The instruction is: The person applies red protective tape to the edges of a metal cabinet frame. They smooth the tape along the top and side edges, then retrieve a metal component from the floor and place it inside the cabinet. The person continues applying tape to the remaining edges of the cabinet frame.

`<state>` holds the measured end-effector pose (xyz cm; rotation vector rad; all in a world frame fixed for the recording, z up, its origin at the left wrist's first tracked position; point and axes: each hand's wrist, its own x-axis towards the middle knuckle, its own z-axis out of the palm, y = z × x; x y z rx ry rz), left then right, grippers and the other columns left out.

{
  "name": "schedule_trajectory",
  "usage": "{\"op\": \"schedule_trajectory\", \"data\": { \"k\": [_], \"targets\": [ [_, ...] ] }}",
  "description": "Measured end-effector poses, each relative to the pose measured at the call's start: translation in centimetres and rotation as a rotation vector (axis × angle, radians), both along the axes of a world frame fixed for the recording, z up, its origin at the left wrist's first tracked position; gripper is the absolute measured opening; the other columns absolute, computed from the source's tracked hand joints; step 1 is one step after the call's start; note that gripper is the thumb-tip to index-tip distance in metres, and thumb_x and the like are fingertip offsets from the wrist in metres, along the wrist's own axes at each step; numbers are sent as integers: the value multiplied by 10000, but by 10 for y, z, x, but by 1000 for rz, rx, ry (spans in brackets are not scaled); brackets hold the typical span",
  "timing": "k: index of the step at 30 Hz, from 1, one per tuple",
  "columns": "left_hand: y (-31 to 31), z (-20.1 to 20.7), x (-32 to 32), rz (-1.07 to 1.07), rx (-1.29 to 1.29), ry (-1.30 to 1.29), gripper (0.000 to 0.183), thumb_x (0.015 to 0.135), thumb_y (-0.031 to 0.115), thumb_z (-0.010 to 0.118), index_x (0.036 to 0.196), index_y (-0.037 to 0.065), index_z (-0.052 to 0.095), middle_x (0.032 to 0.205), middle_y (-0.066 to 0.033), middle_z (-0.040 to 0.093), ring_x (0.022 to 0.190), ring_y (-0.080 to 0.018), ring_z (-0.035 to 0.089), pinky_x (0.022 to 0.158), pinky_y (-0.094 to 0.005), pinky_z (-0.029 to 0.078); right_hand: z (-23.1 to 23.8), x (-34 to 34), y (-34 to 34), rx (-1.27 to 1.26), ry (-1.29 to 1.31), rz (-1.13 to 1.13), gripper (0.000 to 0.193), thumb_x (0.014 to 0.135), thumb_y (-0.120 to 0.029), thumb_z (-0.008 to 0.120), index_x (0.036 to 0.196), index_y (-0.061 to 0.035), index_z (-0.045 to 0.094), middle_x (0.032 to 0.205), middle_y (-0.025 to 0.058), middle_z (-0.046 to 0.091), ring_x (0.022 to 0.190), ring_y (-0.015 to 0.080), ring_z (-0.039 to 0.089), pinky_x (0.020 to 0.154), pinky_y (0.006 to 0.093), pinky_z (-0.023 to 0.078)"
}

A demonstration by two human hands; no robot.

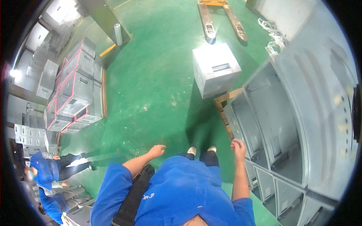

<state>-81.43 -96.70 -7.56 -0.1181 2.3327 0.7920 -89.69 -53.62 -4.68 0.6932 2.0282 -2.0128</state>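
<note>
My left hand (pixel 157 151) hangs in the air over the green floor, its fingers curled in and nothing visible in it. My right hand (pixel 238 146) is raised beside the stacked grey metal cabinets (pixel 281 148), with its fingers loosely bent and somewhat apart. No object shows in that hand, and I cannot tell whether it touches the cabinet edge. Ahead of me, a grey metal box (pixel 217 67) with a dark slot in its top stands on the floor, apart from both hands. A wooden pallet (pixel 226 118) shows beneath the cabinets.
A pallet jack (pixel 208 24) points its forks toward the box. Pale strapping (pixel 275 41) lies tangled by the wall. On the left, metal boxes with red edging (pixel 73 94) are stacked on a pallet near a column (pixel 107 20). A person in blue (pixel 47 169) stands at the lower left.
</note>
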Motion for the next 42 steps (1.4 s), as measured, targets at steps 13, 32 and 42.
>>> {"op": "schedule_trajectory", "data": {
  "k": [13, 32, 42],
  "targets": [
    [-22, -15, -180, 548, 125, -19, 334, 808, 178, 560, 1112, 40, 557, 998, -125, 624, 812, -172, 614, 738, -289, 483, -99, -372, -158, -229, -344, 136, 186, 814, -77, 471, 957, 10, 552, 785, 93, 594, 631, 154, 573, 558, 261, 471],
    [-265, -5, -616, 3, -134, -283, 341, 792, 155, 570, 1112, 39, 545, 927, -140, 619, 877, -237, 603, 756, -317, 476, -214, -554, -155, -53, -515, -692, 257, 756, -80, 509, 1005, -23, 538, 754, 26, 520, 652, 91, 498, 545, 213, 385],
    [-249, 7, -821, -352, -183, -235, 326, 800, 142, 525, 1104, 27, 544, 935, -185, 611, 876, -303, 601, 772, -353, 470, -167, -577, -162, 553, -471, -577, 342, 781, -131, 539, 1102, -20, 508, 1037, 137, 572, 966, 249, 557, 840, 325, 424]
  ]
}}
